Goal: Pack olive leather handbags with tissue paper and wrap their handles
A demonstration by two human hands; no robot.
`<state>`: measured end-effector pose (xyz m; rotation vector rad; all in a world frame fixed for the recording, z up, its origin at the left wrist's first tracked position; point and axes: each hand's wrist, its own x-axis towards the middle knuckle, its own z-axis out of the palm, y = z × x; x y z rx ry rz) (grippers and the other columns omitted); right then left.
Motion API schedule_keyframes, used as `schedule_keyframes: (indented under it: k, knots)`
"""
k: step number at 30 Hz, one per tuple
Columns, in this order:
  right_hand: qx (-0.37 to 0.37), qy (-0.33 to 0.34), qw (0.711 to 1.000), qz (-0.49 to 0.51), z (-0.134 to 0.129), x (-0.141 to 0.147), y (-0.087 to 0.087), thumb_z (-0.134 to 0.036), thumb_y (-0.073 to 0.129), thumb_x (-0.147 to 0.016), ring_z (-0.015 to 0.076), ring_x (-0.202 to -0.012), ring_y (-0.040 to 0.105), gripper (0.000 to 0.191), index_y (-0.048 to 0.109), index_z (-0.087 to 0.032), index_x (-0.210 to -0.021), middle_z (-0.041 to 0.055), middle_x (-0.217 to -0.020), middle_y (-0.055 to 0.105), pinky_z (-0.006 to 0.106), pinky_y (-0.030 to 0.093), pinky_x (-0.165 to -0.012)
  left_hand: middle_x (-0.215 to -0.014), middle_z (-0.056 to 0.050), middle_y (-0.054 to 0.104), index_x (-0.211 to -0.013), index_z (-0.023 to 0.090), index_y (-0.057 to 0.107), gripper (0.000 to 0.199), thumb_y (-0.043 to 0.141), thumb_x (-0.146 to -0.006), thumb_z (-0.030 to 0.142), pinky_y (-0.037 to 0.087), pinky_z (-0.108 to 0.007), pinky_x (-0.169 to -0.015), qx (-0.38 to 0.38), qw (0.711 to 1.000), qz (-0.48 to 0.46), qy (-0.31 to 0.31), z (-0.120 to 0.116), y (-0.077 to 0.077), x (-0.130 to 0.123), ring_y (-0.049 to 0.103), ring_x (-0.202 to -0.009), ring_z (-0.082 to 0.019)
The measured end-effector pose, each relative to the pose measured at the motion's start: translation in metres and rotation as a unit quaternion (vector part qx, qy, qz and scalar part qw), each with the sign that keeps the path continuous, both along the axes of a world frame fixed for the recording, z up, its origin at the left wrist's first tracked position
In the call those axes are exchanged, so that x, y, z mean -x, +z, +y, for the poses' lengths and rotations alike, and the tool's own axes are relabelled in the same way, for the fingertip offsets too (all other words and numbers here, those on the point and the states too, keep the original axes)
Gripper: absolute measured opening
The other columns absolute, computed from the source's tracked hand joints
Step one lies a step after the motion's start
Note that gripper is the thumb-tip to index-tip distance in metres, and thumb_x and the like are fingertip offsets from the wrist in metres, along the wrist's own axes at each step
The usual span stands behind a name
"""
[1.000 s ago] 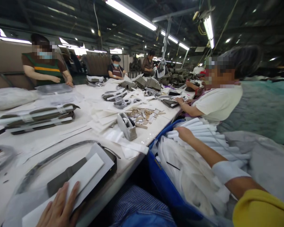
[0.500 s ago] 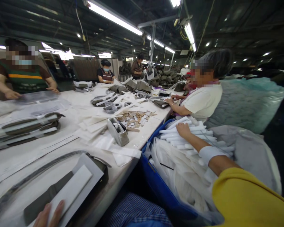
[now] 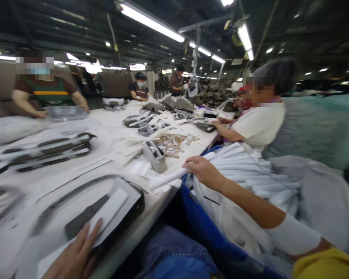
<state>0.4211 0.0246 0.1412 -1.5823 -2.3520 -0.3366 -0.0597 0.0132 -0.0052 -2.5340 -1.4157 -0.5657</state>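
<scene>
My right hand [image 3: 204,171] is closed on the end of a white roll [image 3: 170,179], which points left over the table's edge. Many similar white rolls [image 3: 241,164] lie in a blue bin [image 3: 203,228] lined with clear plastic, under and beyond my right forearm. At the lower left, my left hand [image 3: 78,248] lies with fingers extended on a white strip [image 3: 113,205]. That strip rests on a grey sheet and a dark grey piece [image 3: 85,217] near the table's front edge, with a curved grey band behind them.
A tape dispenser [image 3: 154,155] stands mid-table beside cardboard scraps [image 3: 176,144]. Bundled grey pieces [image 3: 49,151] lie at left. A person in white [image 3: 258,124] works at the right edge; another [image 3: 50,93] stands across at left. Large sacks [image 3: 317,128] fill the right.
My right hand has moved left from the pile of rolls to the table's edge, now with a roll in it. The view has shifted, and more of my left hand shows.
</scene>
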Motion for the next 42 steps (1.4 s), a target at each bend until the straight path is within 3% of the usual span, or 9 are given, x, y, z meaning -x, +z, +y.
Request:
schedule_keyframes:
  k: [7,11,15,18,22,26,31,38,42]
  knots:
    - [0.008,0.258,0.965,0.039,-0.017,0.151,-0.071,-0.011,0.057,-0.090,0.0225,-0.100,0.054,0.033,0.065,-0.023,-0.120,0.0075,-0.109,0.067,0.038,0.041,-0.092,-0.146,-0.014,0.049,-0.149,0.025,0.035,0.056,0.048,-0.094,0.025,0.054,-0.041,-0.094,0.154,0.983,0.058,0.078,-0.015,0.064,-0.027,0.060,-0.121,-0.028]
    - [-0.047,0.305,0.949,0.064,-0.018,0.207,-0.102,-0.019,0.051,-0.096,0.0222,-0.093,0.056,0.026,0.064,-0.019,-0.119,0.0085,-0.108,0.069,0.037,0.043,-0.080,-0.148,-0.017,0.047,-0.150,0.024,0.033,0.059,0.052,-0.095,0.029,0.051,-0.041,-0.097,0.183,0.978,0.055,0.079,-0.017,0.074,-0.030,0.057,-0.125,-0.028]
    - [-0.087,0.296,0.946,0.098,-0.015,0.234,-0.117,-0.024,0.048,-0.100,0.0202,-0.081,0.058,0.023,0.067,-0.018,-0.110,0.0073,-0.096,0.072,0.034,0.044,-0.070,-0.147,-0.018,0.047,-0.151,0.024,0.030,0.065,0.053,-0.094,0.044,0.050,-0.042,-0.098,0.165,0.983,0.030,0.069,-0.021,0.071,-0.028,0.055,-0.127,-0.030]
    - [-0.103,0.295,0.940,0.133,-0.012,0.240,-0.128,-0.022,0.049,-0.099,0.0197,-0.078,0.062,0.022,0.068,-0.017,-0.109,0.0083,-0.096,0.073,0.033,0.049,-0.069,-0.149,-0.018,0.044,-0.153,0.024,0.025,0.081,0.063,-0.086,0.050,0.048,-0.042,-0.101,0.146,0.987,0.019,0.061,-0.024,0.064,-0.027,0.052,-0.130,-0.030]
    - [-0.111,0.352,0.911,0.183,-0.010,0.231,-0.134,-0.011,0.047,-0.097,0.0190,-0.087,0.067,0.028,0.066,-0.015,-0.117,0.0094,-0.106,0.074,0.033,0.056,-0.078,-0.152,-0.019,0.039,-0.153,0.024,0.023,0.077,0.063,-0.087,0.029,0.046,-0.044,-0.103,0.106,0.992,0.026,0.068,-0.027,0.051,-0.030,0.050,-0.132,-0.030]
    - [-0.100,0.427,0.883,0.168,-0.006,0.207,-0.109,-0.008,0.046,-0.097,0.0182,-0.115,0.062,0.039,0.057,-0.019,-0.132,0.0072,-0.123,0.069,0.038,0.051,-0.101,-0.153,-0.019,0.039,-0.152,0.025,0.026,0.073,0.059,-0.087,0.016,0.044,-0.046,-0.106,0.085,0.993,0.026,0.083,-0.030,0.041,-0.035,0.047,-0.134,-0.031]
    - [-0.061,0.377,0.924,0.034,0.032,0.181,-0.081,-0.012,0.050,-0.096,0.0264,-0.141,0.037,0.055,0.040,-0.024,-0.148,0.0075,-0.147,0.049,0.055,0.033,-0.116,-0.155,-0.019,0.035,-0.152,0.025,0.027,0.068,0.049,-0.090,0.008,0.042,-0.049,-0.108,0.061,0.994,0.022,0.090,-0.035,0.038,-0.040,0.043,-0.138,-0.031]
    - [-0.074,0.366,0.924,0.082,0.051,0.178,-0.127,-0.010,0.043,-0.098,0.0226,-0.128,0.054,0.047,0.051,-0.025,-0.141,0.0045,-0.137,0.060,0.045,0.045,-0.109,-0.156,-0.017,0.033,-0.144,0.015,0.042,0.057,0.047,-0.087,0.009,0.032,-0.062,-0.110,0.086,0.983,0.068,0.146,-0.034,0.051,-0.076,0.032,-0.142,-0.037]
    - [-0.081,0.357,0.924,0.112,0.043,0.180,-0.131,-0.009,0.042,-0.098,0.0224,-0.128,0.054,0.047,0.050,-0.024,-0.142,0.0056,-0.135,0.061,0.047,0.044,-0.109,-0.155,-0.014,0.037,-0.145,0.019,0.043,0.053,0.044,-0.092,0.012,0.031,-0.061,-0.112,0.051,0.985,0.063,0.151,-0.031,0.044,-0.091,0.031,-0.143,-0.036]
